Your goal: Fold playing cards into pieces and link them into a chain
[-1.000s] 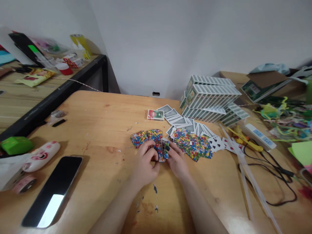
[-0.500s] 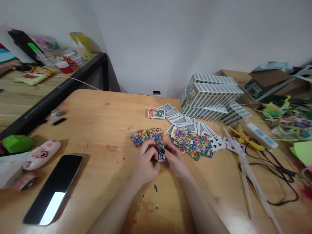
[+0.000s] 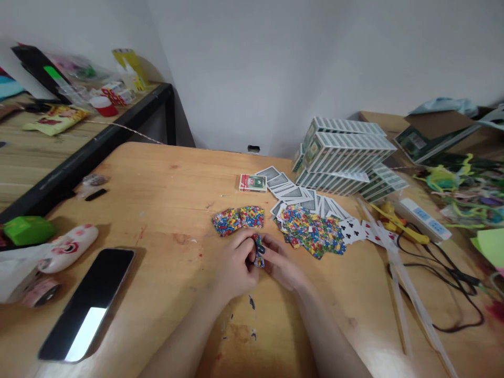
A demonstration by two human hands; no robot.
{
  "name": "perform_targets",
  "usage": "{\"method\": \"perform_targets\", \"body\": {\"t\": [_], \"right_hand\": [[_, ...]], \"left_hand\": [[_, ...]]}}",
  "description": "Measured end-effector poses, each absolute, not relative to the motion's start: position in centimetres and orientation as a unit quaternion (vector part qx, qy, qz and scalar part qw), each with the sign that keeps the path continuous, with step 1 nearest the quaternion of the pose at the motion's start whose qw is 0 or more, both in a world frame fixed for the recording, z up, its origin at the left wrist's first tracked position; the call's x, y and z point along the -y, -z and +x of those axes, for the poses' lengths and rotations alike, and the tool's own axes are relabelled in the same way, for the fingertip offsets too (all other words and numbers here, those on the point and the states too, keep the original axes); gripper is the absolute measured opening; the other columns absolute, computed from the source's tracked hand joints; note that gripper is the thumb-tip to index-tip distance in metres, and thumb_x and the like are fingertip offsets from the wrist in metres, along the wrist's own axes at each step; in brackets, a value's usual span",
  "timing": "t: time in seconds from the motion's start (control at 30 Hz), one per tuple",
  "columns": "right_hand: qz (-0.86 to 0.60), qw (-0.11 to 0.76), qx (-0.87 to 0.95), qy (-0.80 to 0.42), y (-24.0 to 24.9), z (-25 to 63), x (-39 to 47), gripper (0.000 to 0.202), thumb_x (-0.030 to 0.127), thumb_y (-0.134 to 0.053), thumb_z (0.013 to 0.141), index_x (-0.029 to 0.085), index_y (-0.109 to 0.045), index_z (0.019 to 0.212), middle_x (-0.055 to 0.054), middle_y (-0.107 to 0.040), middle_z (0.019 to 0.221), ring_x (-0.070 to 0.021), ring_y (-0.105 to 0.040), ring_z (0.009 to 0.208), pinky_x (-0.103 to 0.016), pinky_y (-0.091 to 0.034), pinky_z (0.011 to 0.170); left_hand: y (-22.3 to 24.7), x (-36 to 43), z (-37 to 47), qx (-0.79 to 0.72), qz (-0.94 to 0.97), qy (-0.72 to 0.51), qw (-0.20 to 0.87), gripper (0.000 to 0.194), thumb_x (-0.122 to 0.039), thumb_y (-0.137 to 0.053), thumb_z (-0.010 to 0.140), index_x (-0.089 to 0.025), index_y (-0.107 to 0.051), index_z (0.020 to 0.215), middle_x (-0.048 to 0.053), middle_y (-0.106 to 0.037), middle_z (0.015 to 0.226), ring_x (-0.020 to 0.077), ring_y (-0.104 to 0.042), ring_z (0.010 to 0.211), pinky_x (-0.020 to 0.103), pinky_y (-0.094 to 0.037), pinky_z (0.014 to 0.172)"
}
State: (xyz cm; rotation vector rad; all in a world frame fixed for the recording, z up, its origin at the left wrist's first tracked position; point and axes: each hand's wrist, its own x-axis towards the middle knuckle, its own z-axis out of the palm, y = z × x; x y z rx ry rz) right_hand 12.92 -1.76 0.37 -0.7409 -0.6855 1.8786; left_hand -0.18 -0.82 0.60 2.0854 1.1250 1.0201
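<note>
Colourful patterned cards [image 3: 259,252] are pinched between my two hands near the middle of the table. My left hand [image 3: 239,260] has its fingers curled on their left side, and my right hand [image 3: 280,261] closes on them from the right. Just beyond lie two small groups of the same cards [image 3: 238,219]. A larger loose heap of colourful cards [image 3: 311,231] spreads to the right of my right hand. Behind it, grey-backed cards [image 3: 295,194] fan out beside a red and green card box [image 3: 252,182].
Stacked card boxes [image 3: 346,152] stand at the back right. Face-up cards [image 3: 352,231], clear plastic strips [image 3: 405,278], a yellow tool [image 3: 401,223], a power strip [image 3: 425,218] and black cable lie right. A phone [image 3: 88,304] and a white spotted case [image 3: 69,248] lie left.
Both hands have drawn slightly nearer to me with the held cards, which now show more edge-on. The two small card groups beyond are less covered by my left hand.
</note>
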Motion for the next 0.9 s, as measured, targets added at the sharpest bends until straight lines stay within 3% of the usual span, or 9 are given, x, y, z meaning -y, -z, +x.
{"method": "perform_targets", "body": {"t": [0.27,0.37,0.53,0.77,0.9], "right_hand": [[-0.31,0.474,0.283,-0.774,-0.2,12.8,1.9,0.021,0.028,-0.069,0.069,0.02,-0.057,0.085,0.003,-0.061,0.067,-0.0119,-0.058,0.065,-0.023,-0.045,0.062],[-0.318,0.48,0.292,-0.764,-0.1,12.7,1.9,0.022,0.027,-0.068,0.07,0.02,-0.057,0.087,0.002,-0.062,0.071,-0.0114,-0.058,0.065,-0.023,-0.046,0.063],[-0.329,0.506,0.304,-0.738,0.3,12.5,2.0,0.022,0.023,-0.067,0.071,0.02,-0.056,0.089,0.002,-0.061,0.074,-0.0107,-0.057,0.063,-0.023,-0.045,0.06],[-0.364,0.564,0.289,-0.682,0.6,12.7,1.7,0.027,0.02,-0.067,0.07,0.023,-0.055,0.093,0.002,-0.062,0.079,-0.0107,-0.056,0.065,-0.023,-0.045,0.06],[-0.383,0.569,0.303,-0.662,1.0,13.0,1.5,0.025,0.021,-0.068,0.069,0.022,-0.057,0.091,0.001,-0.064,0.083,-0.0123,-0.058,0.072,-0.023,-0.044,0.065]], "left_hand": [[-0.1,0.9,-0.3,-0.414,0.77,-0.393,0.284,0.024,0.0,-0.043,0.05,-0.02,-0.04,0.062,0.006,-0.054,0.097,0.0201,-0.055,0.088,0.031,-0.049,0.07],[0.0,0.9,-0.3,-0.412,0.773,-0.392,0.282,0.033,0.001,-0.043,0.051,-0.02,-0.049,0.076,0.007,-0.054,0.099,0.0209,-0.055,0.092,0.033,-0.049,0.077],[-0.3,1.1,-0.2,-0.407,0.779,-0.386,0.28,0.041,0.0,-0.045,0.058,-0.019,-0.049,0.094,0.008,-0.053,0.104,0.0212,-0.053,0.099,0.034,-0.048,0.083],[-1.0,0.9,-0.2,-0.414,0.785,-0.352,0.297,0.026,-0.006,-0.05,0.065,-0.019,-0.048,0.086,0.01,-0.046,0.122,0.0238,-0.047,0.111,0.038,-0.043,0.092],[-0.4,0.8,0.0,-0.412,0.75,-0.381,0.35,0.028,-0.01,-0.055,0.068,-0.019,-0.044,0.092,0.011,-0.046,0.125,0.0221,-0.053,0.104,0.036,-0.048,0.081]]}}
